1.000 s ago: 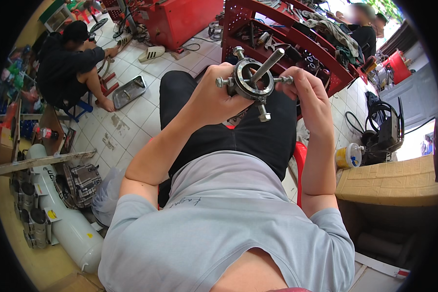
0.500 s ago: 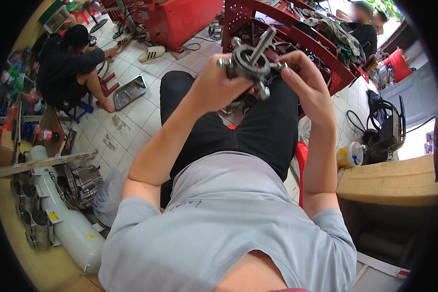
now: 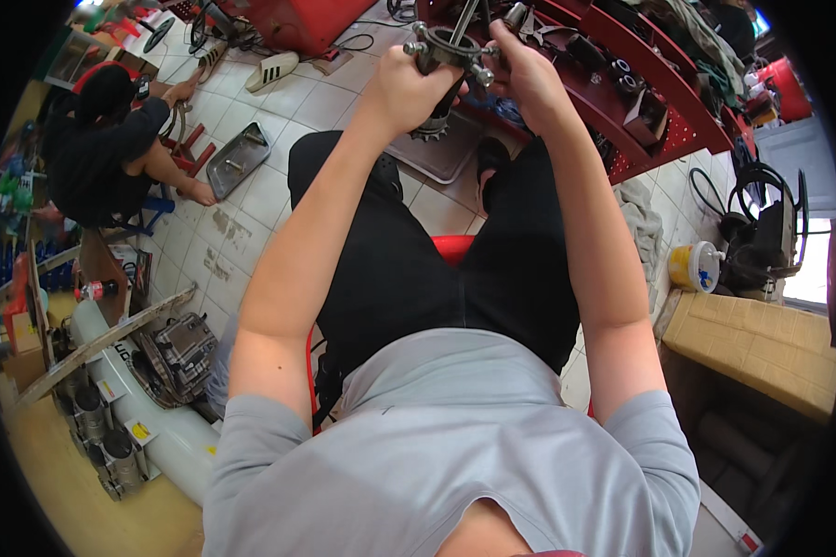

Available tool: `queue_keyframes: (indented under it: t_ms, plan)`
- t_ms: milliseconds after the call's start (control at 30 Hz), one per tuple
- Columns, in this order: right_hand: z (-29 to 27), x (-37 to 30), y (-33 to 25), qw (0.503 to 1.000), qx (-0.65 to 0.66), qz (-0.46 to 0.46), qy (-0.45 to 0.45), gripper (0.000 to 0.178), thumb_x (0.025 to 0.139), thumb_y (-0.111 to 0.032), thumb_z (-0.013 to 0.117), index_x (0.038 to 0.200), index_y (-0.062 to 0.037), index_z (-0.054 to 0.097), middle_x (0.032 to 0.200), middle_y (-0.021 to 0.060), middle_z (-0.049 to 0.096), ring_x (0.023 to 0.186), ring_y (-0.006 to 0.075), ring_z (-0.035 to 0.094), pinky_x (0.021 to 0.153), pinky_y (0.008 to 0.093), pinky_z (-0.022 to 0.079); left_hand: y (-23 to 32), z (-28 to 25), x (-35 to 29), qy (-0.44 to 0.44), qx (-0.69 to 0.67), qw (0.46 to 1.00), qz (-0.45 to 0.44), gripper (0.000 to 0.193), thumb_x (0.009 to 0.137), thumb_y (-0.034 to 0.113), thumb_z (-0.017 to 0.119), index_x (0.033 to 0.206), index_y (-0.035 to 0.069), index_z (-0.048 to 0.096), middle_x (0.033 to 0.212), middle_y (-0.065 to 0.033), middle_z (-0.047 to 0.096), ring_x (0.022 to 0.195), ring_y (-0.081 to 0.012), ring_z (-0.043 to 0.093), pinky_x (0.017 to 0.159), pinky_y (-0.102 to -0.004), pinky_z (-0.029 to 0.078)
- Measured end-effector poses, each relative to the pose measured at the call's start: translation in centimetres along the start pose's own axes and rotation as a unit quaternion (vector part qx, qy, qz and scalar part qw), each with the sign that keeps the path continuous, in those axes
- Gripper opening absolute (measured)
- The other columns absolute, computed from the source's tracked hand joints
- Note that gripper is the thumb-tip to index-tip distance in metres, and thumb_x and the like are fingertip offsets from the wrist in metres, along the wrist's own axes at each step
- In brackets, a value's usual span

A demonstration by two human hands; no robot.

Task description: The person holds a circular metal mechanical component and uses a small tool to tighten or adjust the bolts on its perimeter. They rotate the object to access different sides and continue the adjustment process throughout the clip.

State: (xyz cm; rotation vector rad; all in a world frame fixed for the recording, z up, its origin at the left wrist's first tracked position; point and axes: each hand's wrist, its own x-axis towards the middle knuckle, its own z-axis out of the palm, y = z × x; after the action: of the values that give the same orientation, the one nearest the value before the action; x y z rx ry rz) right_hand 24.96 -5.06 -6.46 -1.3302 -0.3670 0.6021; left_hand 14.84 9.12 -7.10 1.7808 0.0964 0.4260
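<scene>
Ahead of my knees, near the top of the view, is a dark metal ring (image 3: 453,42) with several bolts sticking out around its rim. A shiny metal rod (image 3: 466,20) stands up through its middle. My left hand (image 3: 409,91) is closed around the ring's left side, fingers partly hidden. My right hand (image 3: 532,82) is closed at the ring's right side by a bolt; its fingertips are partly hidden. Beneath the ring hangs a dark toothed part (image 3: 432,126), and I cannot tell if it is joined to it.
A grey metal tray (image 3: 416,158) lies on the tiles between my feet. Right of my hands stands a red perforated metal rack (image 3: 655,153) full of parts. A person (image 3: 111,139) sits low at the left beside another tray (image 3: 221,179). A cardboard box (image 3: 752,348) is at my right.
Both hands have moved farther out with the ring, my arms straighter. My knees have parted. The tray, my feet and the toothed part now show below the ring.
</scene>
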Motion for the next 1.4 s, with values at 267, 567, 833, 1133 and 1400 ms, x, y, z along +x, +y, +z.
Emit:
queue_keyframes:
  t_ms: [267, 567, 833, 1133, 1400]
  plan:
    - [-2.6, 8.3, 3.0, 0.989, 0.015, 0.075, -0.127, 0.027, 0.099, -0.035, 0.058, 0.088, -0.0103, 0.055, 0.073, -0.0054, 0.042, 0.066, 0.0078, 0.043, 0.062, 0.0243, 0.037, -5.6, -0.9, 5.2, 0.021, -0.092, 0.99, -0.106, 0.022, 0.087, 0.014, 0.059, 0.087, -0.003, 0.072, 0.073, -0.0088, 0.072, 0.065, -0.0146, 0.068, 0.06, -0.0293, 0.056]
    - [-4.3, 15.0, 11.7, 0.959, 0.214, 0.13, -0.13, 0.022, 0.101, -0.016, 0.044, 0.104, 0.0013, 0.057, 0.08, 0.0039, 0.052, 0.072, 0.0171, 0.054, 0.073, 0.0344, 0.048, -12.7, -0.1, 9.9, 0.017, -0.145, 0.978, -0.146, 0.021, 0.089, 0.01, 0.058, 0.091, -0.005, 0.071, 0.075, -0.0105, 0.072, 0.064, -0.0153, 0.068, 0.06, -0.0288, 0.056]
    - [-4.2, 16.0, 13.9, 0.956, 0.17, 0.234, -0.05, 0.021, 0.1, -0.016, 0.047, 0.101, 0.001, 0.059, 0.078, 0.0022, 0.052, 0.066, 0.0126, 0.048, 0.065, 0.031, 0.047, -19.7, 0.9, 9.8, 0.042, -0.195, 0.942, -0.27, 0.02, 0.095, 0.01, 0.052, 0.097, -0.002, 0.068, 0.09, -0.0137, 0.072, 0.075, -0.0179, 0.07, 0.063, -0.0311, 0.056]
    - [-5.5, 17.0, 16.3, 0.962, 0.138, 0.237, -0.016, 0.022, 0.101, -0.019, 0.049, 0.104, -0.0042, 0.065, 0.079, -0.0019, 0.053, 0.067, 0.0089, 0.048, 0.063, 0.0235, 0.041, -23.7, 1.6, 10.5, 0.065, -0.335, 0.879, -0.332, 0.028, 0.094, 0.025, 0.055, 0.107, 0.001, 0.062, 0.089, -0.0133, 0.069, 0.077, -0.0248, 0.07, 0.071, -0.0384, 0.059]
    - [-6.3, 17.4, 16.9, 0.965, 0.126, 0.23, -0.001, 0.023, 0.1, -0.023, 0.055, 0.104, -0.0027, 0.065, 0.078, -0.002, 0.052, 0.065, 0.0083, 0.048, 0.061, 0.0237, 0.042, -24.5, 2.5, 10.5, 0.118, -0.485, 0.74, -0.45, 0.031, 0.09, 0.03, 0.053, 0.103, 0.003, 0.059, 0.094, -0.0136, 0.066, 0.085, -0.028, 0.067, 0.078, -0.0477, 0.057]
